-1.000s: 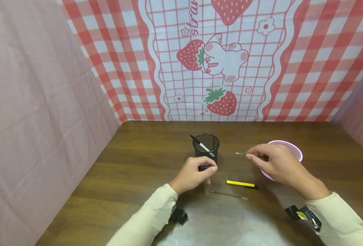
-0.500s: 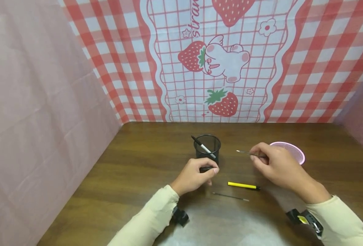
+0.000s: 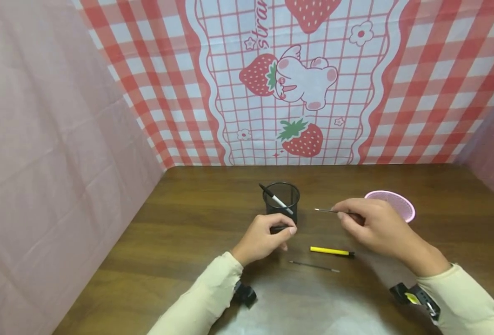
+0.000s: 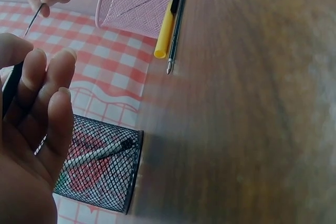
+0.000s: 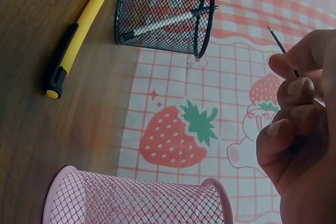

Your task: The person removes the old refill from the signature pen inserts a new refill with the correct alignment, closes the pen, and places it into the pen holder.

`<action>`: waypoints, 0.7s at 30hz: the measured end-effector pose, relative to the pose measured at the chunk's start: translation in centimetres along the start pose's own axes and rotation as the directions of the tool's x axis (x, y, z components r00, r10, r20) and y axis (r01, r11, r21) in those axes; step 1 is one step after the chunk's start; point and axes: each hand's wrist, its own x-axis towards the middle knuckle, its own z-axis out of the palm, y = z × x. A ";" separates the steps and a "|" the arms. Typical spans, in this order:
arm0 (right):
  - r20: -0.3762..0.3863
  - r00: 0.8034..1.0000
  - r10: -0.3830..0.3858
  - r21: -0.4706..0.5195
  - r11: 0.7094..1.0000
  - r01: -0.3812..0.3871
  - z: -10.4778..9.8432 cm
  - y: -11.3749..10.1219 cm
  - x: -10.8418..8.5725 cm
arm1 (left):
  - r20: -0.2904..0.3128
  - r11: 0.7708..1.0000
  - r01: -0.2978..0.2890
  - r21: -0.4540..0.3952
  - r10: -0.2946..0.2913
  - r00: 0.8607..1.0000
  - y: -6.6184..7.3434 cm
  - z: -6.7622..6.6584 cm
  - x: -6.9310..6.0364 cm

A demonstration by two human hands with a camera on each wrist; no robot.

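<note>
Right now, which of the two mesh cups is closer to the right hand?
The pink cup, just behind the right hand. The black cup, with a white pen in it, stands farther off, beyond the left hand.

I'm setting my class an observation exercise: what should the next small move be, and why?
Probably ease the right hand toward the left hand: the right pinches a refill, tip pointing leftward, the left holds a black piece, and these two parts are apart.
</note>
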 end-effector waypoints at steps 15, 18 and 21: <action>0.036 0.999 0.014 0.002 1.000 -0.014 -0.1 0.0 0.4 | -0.008 1.000 -0.012 0.009 0.012 1.000 0.1 -0.4 0.7; 0.069 0.997 0.020 0.015 1.000 -0.021 0.1 -0.1 0.2 | -0.001 1.000 0.006 0.011 -0.006 1.000 0.1 -0.3 0.6; 0.093 0.996 0.013 0.038 0.999 -0.017 0.5 -0.2 0.0 | 0.000 0.999 0.040 0.015 -0.040 0.999 0.2 -0.2 0.2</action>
